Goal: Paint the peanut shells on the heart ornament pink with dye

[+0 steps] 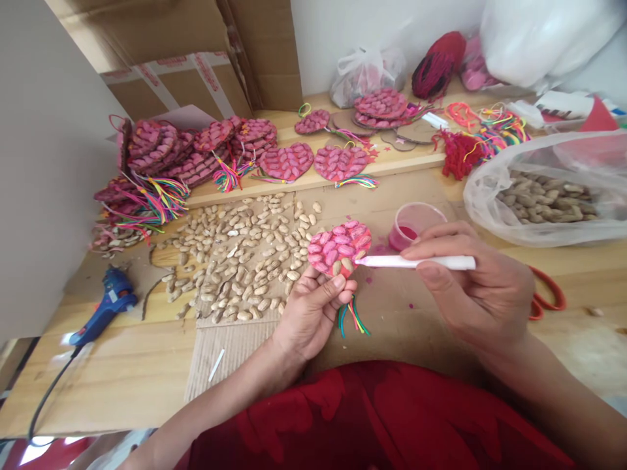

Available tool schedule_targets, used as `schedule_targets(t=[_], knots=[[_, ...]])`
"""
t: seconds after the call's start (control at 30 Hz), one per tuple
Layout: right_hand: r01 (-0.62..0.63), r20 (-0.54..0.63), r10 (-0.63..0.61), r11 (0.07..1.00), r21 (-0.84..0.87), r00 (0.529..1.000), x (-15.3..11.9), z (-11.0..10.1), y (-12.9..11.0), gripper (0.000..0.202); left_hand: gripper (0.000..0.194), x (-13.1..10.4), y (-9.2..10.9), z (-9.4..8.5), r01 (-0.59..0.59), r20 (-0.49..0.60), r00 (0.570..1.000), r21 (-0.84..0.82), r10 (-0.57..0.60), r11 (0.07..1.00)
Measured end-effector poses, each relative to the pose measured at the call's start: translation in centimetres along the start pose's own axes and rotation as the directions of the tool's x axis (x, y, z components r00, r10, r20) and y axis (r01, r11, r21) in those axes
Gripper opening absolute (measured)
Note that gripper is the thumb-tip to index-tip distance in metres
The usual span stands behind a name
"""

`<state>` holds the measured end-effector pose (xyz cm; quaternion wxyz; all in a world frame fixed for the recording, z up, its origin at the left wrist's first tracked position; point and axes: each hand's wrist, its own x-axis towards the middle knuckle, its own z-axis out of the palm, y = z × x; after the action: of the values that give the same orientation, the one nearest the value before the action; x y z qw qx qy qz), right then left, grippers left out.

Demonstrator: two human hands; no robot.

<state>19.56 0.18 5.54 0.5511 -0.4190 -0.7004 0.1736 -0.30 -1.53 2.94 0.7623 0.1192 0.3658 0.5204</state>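
Note:
Between its thumb and fingers my left hand (313,313) grips a heart-shaped piece (341,243) covered in peanuts, most of them pink, with a few near the lower end still tan. Colourful strings hang below it. My right hand (477,281) pinches a white brush (421,262), whose tip touches the heart's lower right edge. Behind the right fingertips stands a clear cup (416,219) of pink paint, partly hidden by them. Loose peanuts (255,261) lie on cardboard to the left of the heart.
A blue glue gun (110,300) lies at the left. Pink peanut hearts (287,162) and a stack of them (157,147) sit along the back. At the right are a plastic bag of peanuts (548,199) and orange scissor handles (551,294).

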Motion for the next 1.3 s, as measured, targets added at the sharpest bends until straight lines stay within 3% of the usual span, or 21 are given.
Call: schedule_targets(t=[0.2,0.47,0.63,0.77,0.93,1.1,1.2,1.3], knots=[[0.003,-0.03,-0.004,1.0,-0.023,1.0,0.3,-0.2,0.1,0.018,0.024,0.1,-0.1,0.0,-0.026,-0.009,1.0,0.025,0.027,0.999],[0.116,0.165,-0.096,0.986,-0.116,0.982,0.4,-0.7,0.1,0.027,0.027,0.2,-0.2,-0.1,-0.045,-0.027,0.999,0.05,0.046,0.998],[0.119,0.15,-0.108,0.991,-0.066,0.983,0.6,-1.1,0.0,0.024,0.027,0.2,-0.2,-0.1,-0.051,-0.026,0.998,0.043,0.053,0.998],[0.161,0.204,-0.144,0.985,-0.068,0.968,0.6,-1.0,0.0,0.023,0.025,0.1,-0.1,-0.1,-0.058,-0.016,0.998,0.038,0.058,0.998],[0.162,0.13,-0.147,0.98,-0.116,0.981,0.6,-1.0,0.1,0.024,0.026,0.2,-0.1,-0.1,-0.061,-0.02,0.998,0.046,0.062,0.997],[0.161,0.2,-0.142,0.983,-0.086,0.97,0.6,-1.0,0.0,0.022,0.027,0.2,-0.2,-0.1,-0.069,-0.017,0.997,0.05,0.069,0.996],[0.168,0.138,-0.146,0.972,-0.165,0.98,0.6,-1.0,0.0,0.019,0.025,0.2,-0.2,-0.2,-0.077,-0.008,0.997,0.055,0.077,0.996],[0.114,-0.034,-0.128,0.959,-0.26,0.991,0.7,-1.1,0.2,0.016,0.024,0.3,-0.3,-0.3,-0.075,-0.01,0.997,0.058,0.075,0.996]])
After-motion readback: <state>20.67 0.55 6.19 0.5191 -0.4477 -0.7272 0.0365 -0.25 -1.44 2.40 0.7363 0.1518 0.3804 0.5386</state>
